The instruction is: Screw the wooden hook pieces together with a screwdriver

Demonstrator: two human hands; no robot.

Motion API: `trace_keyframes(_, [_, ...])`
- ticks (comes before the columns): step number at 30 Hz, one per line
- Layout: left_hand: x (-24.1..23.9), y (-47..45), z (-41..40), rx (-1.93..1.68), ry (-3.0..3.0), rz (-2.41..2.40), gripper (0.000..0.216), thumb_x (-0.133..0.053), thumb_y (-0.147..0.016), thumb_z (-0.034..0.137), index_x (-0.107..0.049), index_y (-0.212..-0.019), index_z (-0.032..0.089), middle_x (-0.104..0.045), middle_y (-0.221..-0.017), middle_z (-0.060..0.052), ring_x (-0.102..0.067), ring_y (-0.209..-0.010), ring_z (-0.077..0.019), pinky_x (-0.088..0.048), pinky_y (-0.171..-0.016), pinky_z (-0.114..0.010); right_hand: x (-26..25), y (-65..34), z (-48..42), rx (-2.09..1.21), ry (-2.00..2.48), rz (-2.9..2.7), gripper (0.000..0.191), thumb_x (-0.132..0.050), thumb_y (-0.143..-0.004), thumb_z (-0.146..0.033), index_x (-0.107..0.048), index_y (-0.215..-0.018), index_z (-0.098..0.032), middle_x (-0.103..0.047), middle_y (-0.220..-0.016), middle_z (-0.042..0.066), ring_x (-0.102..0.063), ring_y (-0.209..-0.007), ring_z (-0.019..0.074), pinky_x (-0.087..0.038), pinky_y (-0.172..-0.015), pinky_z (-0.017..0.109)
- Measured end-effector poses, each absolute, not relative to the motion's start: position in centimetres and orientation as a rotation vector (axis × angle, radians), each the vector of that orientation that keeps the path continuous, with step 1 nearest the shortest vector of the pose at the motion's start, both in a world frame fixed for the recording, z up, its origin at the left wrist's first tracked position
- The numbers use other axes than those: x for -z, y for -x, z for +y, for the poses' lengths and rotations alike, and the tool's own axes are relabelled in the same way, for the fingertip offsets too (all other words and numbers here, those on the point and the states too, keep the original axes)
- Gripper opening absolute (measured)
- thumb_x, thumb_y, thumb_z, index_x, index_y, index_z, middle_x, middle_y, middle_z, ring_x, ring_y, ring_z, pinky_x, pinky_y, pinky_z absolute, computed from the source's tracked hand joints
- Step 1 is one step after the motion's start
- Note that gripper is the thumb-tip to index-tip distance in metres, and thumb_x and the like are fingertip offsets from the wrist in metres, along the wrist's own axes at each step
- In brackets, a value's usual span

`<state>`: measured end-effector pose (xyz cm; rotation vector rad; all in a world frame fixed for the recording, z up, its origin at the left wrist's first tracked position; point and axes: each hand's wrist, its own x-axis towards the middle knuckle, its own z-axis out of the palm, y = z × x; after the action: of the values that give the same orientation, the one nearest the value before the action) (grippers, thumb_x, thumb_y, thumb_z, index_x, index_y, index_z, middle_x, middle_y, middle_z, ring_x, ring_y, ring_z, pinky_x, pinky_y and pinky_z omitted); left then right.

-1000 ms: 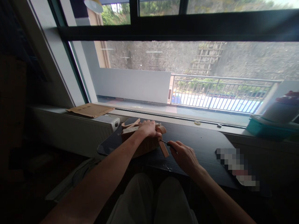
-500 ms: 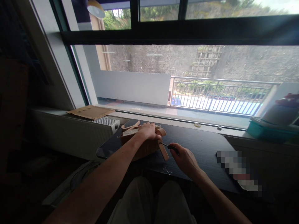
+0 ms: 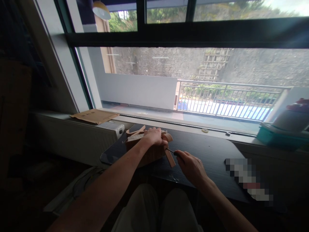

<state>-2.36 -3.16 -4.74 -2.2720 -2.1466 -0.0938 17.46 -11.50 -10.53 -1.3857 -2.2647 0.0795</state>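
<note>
On the dark table stands a brown box-like piece (image 3: 152, 156) with a pale top; its exact kind is unclear. My left hand (image 3: 154, 135) lies over its top right part, fingers curled down and gripping it. A flat tan strip (image 3: 171, 159) slants down from its right end, and a curved tan piece (image 3: 169, 138) sticks out above. More tan strips (image 3: 135, 131) show at the left end. In my right hand (image 3: 191, 165) is a screwdriver-like tool (image 3: 171, 151), thin-shafted and dark-handled, its tip at the top of the slanting strip. My palm hides part of the handle.
The dark table (image 3: 205, 151) stands against the window sill. A radiator (image 3: 79, 138) with a brown envelope (image 3: 95, 116) on it is at left. A tape roll (image 3: 205, 130) and a teal box (image 3: 270, 137) sit on the sill. A blurred item (image 3: 248, 180) lies at the table's right.
The view has shifted very slightly. My left hand stays on the brown piece, and my right hand has turned a little around the tool's handle, with the tip in the same place.
</note>
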Motion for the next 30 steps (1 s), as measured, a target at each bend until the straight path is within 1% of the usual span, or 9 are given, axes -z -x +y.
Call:
trace_keyframes(3, [4.8, 2.4, -3.1, 0.091, 2.263, -2.137, 0.076, -0.055, -0.057, 0.071, -0.05, -0.114, 0.021, -0.056, -0.12, -0.015, -0.05, -0.11, -0.0337, -0.04, -0.089, -0.044, 10.8, -17.5, -11.2, -0.265, 1.392, -2.18, 0.032, -0.039, -0.09, -0.032, -0.057, -0.116, -0.027, -0.067, -0.106, 0.002, -0.062, -0.094, 0.0187, -0.042, -0.073, 0.026])
trace_keyframes(7, [4.7, 2.3, -3.2, 0.081, 2.256, -2.131, 0.076, -0.055, -0.058, 0.071, -0.05, -0.114, 0.02, -0.056, -0.12, -0.015, -0.051, -0.11, -0.0343, -0.04, -0.09, -0.045, 10.8, -17.5, -10.9, -0.396, 1.435, -2.123, 0.034, -0.036, -0.09, -0.036, -0.058, -0.115, -0.027, -0.069, -0.101, 0.002, -0.063, -0.092, 0.0196, -0.043, -0.071, 0.027])
trace_keyframes(9, [4.6, 2.2, -3.3, 0.078, 2.258, -2.133, 0.075, -0.055, -0.058, 0.071, -0.051, -0.113, 0.02, -0.056, -0.12, -0.015, -0.051, -0.11, -0.0337, -0.039, -0.091, -0.044, 10.7, -17.5, -11.0, -0.341, 1.46, -2.146, 0.035, -0.038, -0.09, -0.036, -0.057, -0.117, -0.026, -0.069, -0.101, 0.003, -0.063, -0.091, 0.021, -0.042, -0.069, 0.028])
trace_keyframes(12, [4.5, 2.2, -3.5, 0.077, 2.262, -2.135, 0.073, -0.055, -0.058, 0.07, -0.051, -0.112, 0.021, -0.057, -0.119, -0.014, -0.051, -0.109, -0.0326, -0.038, -0.092, -0.043, 10.5, -17.6, -11.4, -0.167, 1.487, -2.205, 0.039, -0.045, -0.086, -0.033, -0.051, -0.124, -0.025, -0.067, -0.103, 0.004, -0.063, -0.088, 0.0223, -0.04, -0.066, 0.028])
trace_keyframes(14, [4.3, 2.1, -3.6, 0.077, 2.259, -2.138, 0.074, -0.055, -0.059, 0.07, -0.051, -0.113, 0.02, -0.056, -0.12, -0.015, -0.051, -0.109, -0.0329, -0.038, -0.092, -0.044, 10.3, -17.6, -11.7, -0.041, 1.468, -2.256, 0.039, -0.046, -0.087, -0.031, -0.05, -0.125, -0.026, -0.066, -0.102, 0.003, -0.063, -0.082, 0.0198, -0.038, -0.061, 0.026])
trace_keyframes(17, [4.2, 2.0, -3.8, 0.071, 2.257, -2.156, 0.075, -0.055, -0.059, 0.069, -0.05, -0.114, 0.019, -0.055, -0.12, -0.015, -0.05, -0.109, -0.034, -0.04, -0.09, -0.046, 10.2, -17.6, -12.0, 0.115, 1.408, -2.342, 0.032, -0.041, -0.091, -0.028, -0.054, -0.12, -0.029, -0.064, -0.093, 0.001, -0.061, -0.069, 0.0142, -0.032, -0.053, 0.023])
trace_keyframes(19, [4.1, 1.9, -3.8, 0.07, 2.261, -2.158, 0.075, -0.056, -0.059, 0.069, -0.05, -0.114, 0.019, -0.056, -0.119, -0.015, -0.05, -0.109, -0.0338, -0.039, -0.09, -0.046, 10.2, -17.6, -12.0, 0.182, 1.395, -2.367, 0.03, -0.039, -0.092, -0.027, -0.055, -0.117, -0.029, -0.063, -0.089, 0.0, -0.059, -0.065, 0.0123, -0.029, -0.05, 0.023])
trace_keyframes(22, [4.2, 2.0, -3.7, 0.079, 2.261, -2.144, 0.075, -0.056, -0.058, 0.07, -0.051, -0.113, 0.019, -0.055, -0.12, -0.015, -0.05, -0.11, -0.0335, -0.037, -0.093, -0.045, 10.3, -17.5, -12.0, 0.205, 1.39, -2.356, 0.03, -0.038, -0.092, -0.025, -0.056, -0.116, -0.029, -0.061, -0.088, 0.001, -0.058, -0.064, 0.0113, -0.028, -0.049, 0.022])
trace_keyframes(30, [4.3, 2.0, -3.6, 0.074, 2.267, -2.174, 0.076, -0.054, -0.058, 0.071, -0.05, -0.114, 0.02, -0.054, -0.121, -0.015, -0.049, -0.11, -0.0351, -0.038, -0.09, -0.047, 10.3, -17.5, -11.9, 0.113, 1.364, -2.288, 0.03, -0.037, -0.093, -0.028, -0.056, -0.116, -0.026, -0.062, -0.091, 0.002, -0.059, -0.068, 0.0121, -0.032, -0.053, 0.022])
